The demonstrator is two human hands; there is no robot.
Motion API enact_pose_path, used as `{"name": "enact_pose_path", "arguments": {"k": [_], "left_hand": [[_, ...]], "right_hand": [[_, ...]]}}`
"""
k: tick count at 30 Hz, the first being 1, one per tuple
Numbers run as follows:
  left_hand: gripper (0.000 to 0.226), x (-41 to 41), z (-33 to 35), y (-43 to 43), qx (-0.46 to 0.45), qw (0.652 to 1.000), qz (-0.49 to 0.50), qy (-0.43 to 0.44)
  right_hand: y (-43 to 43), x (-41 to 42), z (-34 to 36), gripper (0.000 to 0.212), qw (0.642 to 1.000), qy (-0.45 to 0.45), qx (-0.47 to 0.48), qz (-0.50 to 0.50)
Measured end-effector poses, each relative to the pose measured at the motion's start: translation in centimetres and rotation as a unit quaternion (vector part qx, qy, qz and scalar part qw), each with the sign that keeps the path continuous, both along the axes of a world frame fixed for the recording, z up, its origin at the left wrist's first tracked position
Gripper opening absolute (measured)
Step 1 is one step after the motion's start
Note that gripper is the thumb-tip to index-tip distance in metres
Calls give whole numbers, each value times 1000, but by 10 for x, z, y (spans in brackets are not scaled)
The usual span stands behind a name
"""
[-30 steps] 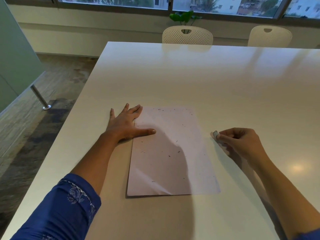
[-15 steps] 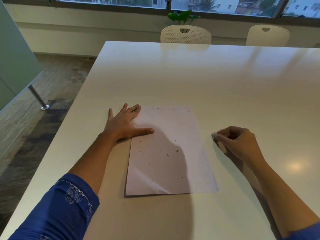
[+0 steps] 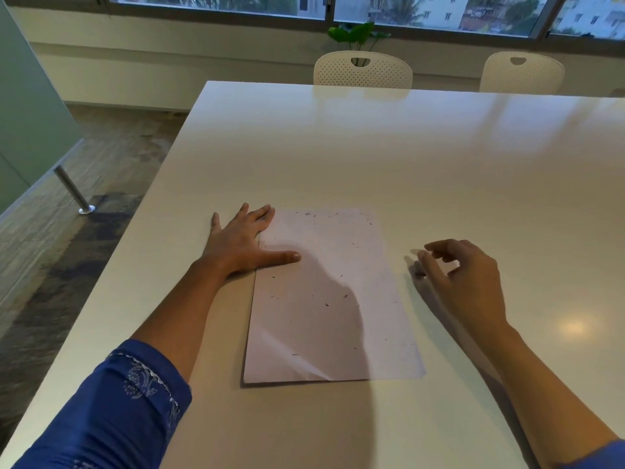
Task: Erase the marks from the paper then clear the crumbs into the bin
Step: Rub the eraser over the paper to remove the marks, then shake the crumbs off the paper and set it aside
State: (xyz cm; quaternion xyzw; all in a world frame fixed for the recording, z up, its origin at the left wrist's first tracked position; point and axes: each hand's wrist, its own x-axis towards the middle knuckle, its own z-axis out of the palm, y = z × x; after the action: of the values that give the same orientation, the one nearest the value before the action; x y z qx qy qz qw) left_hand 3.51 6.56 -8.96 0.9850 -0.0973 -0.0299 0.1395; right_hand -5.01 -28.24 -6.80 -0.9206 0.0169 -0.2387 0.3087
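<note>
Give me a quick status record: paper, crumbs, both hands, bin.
paper: flat on table
crumbs: dark specks scattered across the sheet
left hand: flat, thumb on paper's left edge
right hand: right of paper, fingers loose, blurred, nothing visibly held
bin: not in view

- One view only, worn on the person's head, facing forward and tilted down over the worktop [image 3: 439,170].
- It sits close: the paper [image 3: 331,316] lies just below centre, with the left forearm [image 3: 176,316] and right forearm [image 3: 541,384] entering from the bottom corners.
- The wide angle takes in the floor [image 3: 84,231] at left, and two chairs [image 3: 362,71] and the window [image 3: 220,1] along the top.
</note>
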Motion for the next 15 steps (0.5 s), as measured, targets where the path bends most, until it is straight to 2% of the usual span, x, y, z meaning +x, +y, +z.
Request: {"name": "enact_pose_path", "arguments": {"k": [6,12,15], "left_hand": [[134,1,-1,0,2,1000,2,0],[134,1,-1,0,-1,1000,2,-1],[135,0,-1,0,-3,1000,4,1]], "right_hand": [[39,-24,0,24,997,41,9,70],[58,-32,-2,53,986,137,-79,61],[69,-35,1,52,975,168,-133,54]]}}
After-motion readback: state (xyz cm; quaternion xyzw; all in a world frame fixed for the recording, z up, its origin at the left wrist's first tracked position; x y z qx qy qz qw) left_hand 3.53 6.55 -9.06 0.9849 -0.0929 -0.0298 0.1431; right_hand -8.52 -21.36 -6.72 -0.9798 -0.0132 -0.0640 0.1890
